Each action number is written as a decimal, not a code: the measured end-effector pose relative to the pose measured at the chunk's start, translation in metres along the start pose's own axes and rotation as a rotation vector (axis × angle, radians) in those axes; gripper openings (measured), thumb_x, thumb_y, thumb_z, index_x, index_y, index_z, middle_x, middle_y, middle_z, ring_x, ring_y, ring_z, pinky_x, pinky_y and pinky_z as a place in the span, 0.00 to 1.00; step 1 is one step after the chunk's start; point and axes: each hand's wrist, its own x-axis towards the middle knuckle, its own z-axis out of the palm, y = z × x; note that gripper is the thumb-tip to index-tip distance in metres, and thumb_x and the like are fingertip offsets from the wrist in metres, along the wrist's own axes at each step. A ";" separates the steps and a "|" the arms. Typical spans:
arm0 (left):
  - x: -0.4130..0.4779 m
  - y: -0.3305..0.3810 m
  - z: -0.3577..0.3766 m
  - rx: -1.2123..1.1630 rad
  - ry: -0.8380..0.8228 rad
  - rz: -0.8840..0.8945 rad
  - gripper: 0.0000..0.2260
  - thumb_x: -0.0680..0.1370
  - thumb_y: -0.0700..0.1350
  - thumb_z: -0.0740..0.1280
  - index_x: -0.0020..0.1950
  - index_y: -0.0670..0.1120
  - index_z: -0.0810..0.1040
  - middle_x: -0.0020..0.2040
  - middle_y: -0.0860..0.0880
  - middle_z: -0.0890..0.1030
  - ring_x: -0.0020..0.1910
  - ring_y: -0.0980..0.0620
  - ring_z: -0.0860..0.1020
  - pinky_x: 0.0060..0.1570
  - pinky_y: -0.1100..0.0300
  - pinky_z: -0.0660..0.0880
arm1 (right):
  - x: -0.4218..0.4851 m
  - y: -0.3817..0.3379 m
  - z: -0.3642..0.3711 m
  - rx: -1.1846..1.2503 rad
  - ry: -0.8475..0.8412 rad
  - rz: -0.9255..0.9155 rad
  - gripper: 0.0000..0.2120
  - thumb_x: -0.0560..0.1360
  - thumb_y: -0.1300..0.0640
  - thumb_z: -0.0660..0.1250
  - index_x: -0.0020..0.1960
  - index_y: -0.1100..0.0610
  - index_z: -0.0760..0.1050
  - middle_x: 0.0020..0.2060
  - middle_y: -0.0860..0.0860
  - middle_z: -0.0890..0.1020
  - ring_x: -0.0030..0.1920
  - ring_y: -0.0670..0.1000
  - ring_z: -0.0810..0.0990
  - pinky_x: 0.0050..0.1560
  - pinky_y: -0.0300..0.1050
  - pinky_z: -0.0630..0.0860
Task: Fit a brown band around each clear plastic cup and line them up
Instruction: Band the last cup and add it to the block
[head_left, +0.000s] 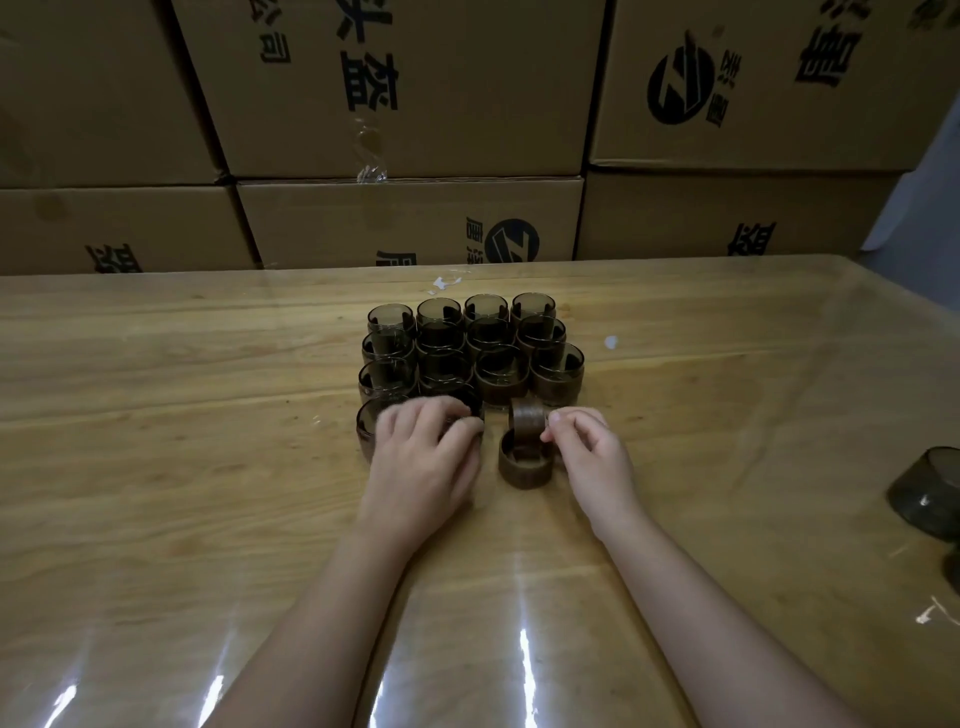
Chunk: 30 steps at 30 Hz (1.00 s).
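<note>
Banded cups (470, 358): three rows and a started fourth, packed mid-surface (208, 467); left hand (423, 452), fingers curled over the fourth-row cup (470, 404), seemingly nudging it into line. Right hand (589, 454): fingers pinch a brown band (525, 415) upright over a second band (523, 467) lying flat. Next, I judge: fetch a bare cup (930, 488) from the right edge and sleeve it.
</note>
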 end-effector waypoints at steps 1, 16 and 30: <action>-0.001 0.007 -0.001 -0.051 -0.021 0.007 0.11 0.76 0.46 0.64 0.52 0.43 0.82 0.51 0.45 0.80 0.49 0.43 0.78 0.48 0.49 0.71 | 0.000 0.001 0.000 -0.014 0.004 -0.003 0.14 0.79 0.58 0.64 0.35 0.53 0.77 0.47 0.47 0.77 0.43 0.31 0.75 0.41 0.22 0.67; -0.014 0.027 0.000 -0.418 -0.284 -0.216 0.15 0.76 0.43 0.70 0.62 0.45 0.77 0.68 0.49 0.69 0.66 0.52 0.71 0.62 0.60 0.66 | 0.019 -0.040 -0.084 -0.729 0.405 0.099 0.10 0.77 0.49 0.63 0.54 0.52 0.77 0.60 0.54 0.72 0.63 0.58 0.70 0.64 0.53 0.62; -0.015 0.027 -0.002 -0.478 -0.296 -0.259 0.10 0.77 0.45 0.68 0.58 0.50 0.77 0.67 0.54 0.68 0.51 0.59 0.77 0.50 0.57 0.78 | 0.001 -0.014 -0.189 -1.022 0.504 0.735 0.21 0.81 0.50 0.58 0.63 0.67 0.73 0.68 0.62 0.60 0.57 0.63 0.73 0.49 0.52 0.71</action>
